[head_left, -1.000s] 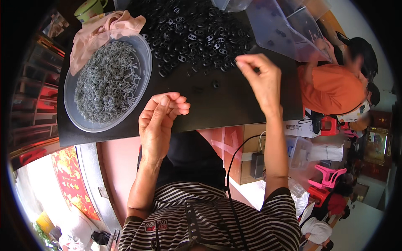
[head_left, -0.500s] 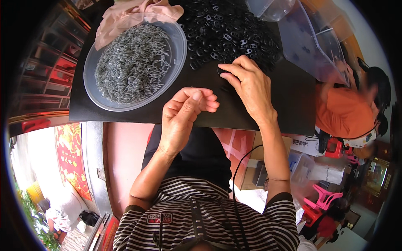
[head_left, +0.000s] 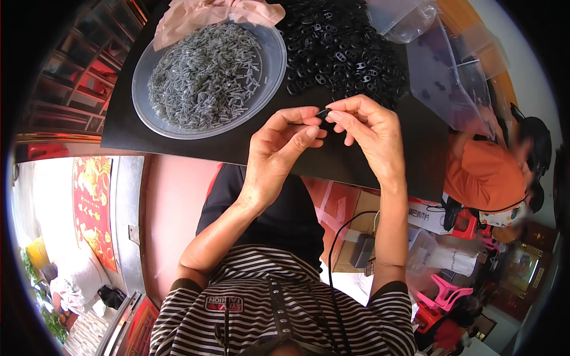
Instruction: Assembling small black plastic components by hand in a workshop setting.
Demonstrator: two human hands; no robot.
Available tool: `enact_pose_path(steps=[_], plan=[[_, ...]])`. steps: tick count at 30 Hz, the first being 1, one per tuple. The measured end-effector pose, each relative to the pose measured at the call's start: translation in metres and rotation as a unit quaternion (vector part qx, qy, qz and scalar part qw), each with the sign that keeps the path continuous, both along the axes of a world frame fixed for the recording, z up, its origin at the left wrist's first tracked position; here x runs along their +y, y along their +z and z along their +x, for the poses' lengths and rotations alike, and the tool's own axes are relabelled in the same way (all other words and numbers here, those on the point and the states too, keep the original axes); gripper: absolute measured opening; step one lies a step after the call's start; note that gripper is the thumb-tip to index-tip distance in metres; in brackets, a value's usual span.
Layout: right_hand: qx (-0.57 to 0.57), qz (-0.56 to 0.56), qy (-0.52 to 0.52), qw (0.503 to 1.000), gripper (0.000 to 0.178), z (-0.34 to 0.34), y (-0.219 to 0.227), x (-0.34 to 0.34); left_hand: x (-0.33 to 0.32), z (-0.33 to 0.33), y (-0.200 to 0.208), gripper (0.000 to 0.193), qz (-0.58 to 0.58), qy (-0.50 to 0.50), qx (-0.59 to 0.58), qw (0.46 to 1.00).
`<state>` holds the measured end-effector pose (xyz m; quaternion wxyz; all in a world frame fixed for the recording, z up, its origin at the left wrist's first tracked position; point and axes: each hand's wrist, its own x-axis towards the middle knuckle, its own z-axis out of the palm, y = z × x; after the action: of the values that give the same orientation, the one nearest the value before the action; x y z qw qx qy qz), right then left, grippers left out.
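Note:
My right hand [head_left: 375, 132] pinches a small black plastic piece [head_left: 323, 113] between thumb and index finger, just above the dark table. Close on its left is my left hand [head_left: 278, 145], its index fingertip at the piece's edge. The left thumb lies bent against the curled fingers; whatever they may hold is hidden. A heap of black oval plastic pieces with two holes [head_left: 344, 53] spreads beyond my hands. To the left, a wide clear plastic basin [head_left: 141, 121] holds a mound of small grey metal-looking pins [head_left: 199, 77].
Pinkish cloth [head_left: 202, 18] lies at the basin's far rim. A clear plastic bin [head_left: 436, 77] stands at the far right. Beyond the table's right edge is another person in orange [head_left: 487, 175]. A cardboard box [head_left: 350, 249] and a black cable [head_left: 341, 234] are below the near edge.
My right hand has come back from the edge of the black heap with a black piece. My left hand has moved up and right, and the two hands now meet.

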<state>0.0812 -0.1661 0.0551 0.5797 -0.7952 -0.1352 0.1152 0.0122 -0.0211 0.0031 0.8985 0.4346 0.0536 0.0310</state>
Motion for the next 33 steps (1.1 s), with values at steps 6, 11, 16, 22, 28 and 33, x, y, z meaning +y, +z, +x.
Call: enact_pose_path(steps=[6, 11, 16, 22, 28, 33], plan=[[-0.079, -0.103, 0.045, 0.990, 0.008, -0.015, 0.024, 0.006, 0.008, -0.006, 0.005, 0.022, 0.031, -0.014, -0.021, 0.999], [-0.026, -0.058, 0.084, 0.994, 0.011, -0.017, 0.030, 0.013, 0.027, -0.010, 0.010, 0.018, -0.158, -0.094, 0.027, 0.983], [-0.014, -0.026, 0.044, 0.999, 0.015, -0.015, 0.028, 0.028, 0.034, -0.020, 0.008, 0.015, -0.228, -0.096, 0.044, 0.968], [-0.173, -0.106, 0.094, 0.975, 0.010, 0.003, 0.014, 0.056, 0.037, -0.028, 0.000, 0.010, -0.226, -0.071, 0.027, 0.971], [-0.373, -0.287, 0.132, 0.873, 0.006, 0.026, 0.008, 0.097, 0.044, -0.034, -0.001, 0.013, -0.196, -0.071, 0.010, 0.978], [-0.435, -0.314, 0.163, 0.828, 0.007, 0.047, -0.008, 0.122, 0.048, -0.030, -0.001, 0.022, -0.177, -0.046, 0.031, 0.983]])
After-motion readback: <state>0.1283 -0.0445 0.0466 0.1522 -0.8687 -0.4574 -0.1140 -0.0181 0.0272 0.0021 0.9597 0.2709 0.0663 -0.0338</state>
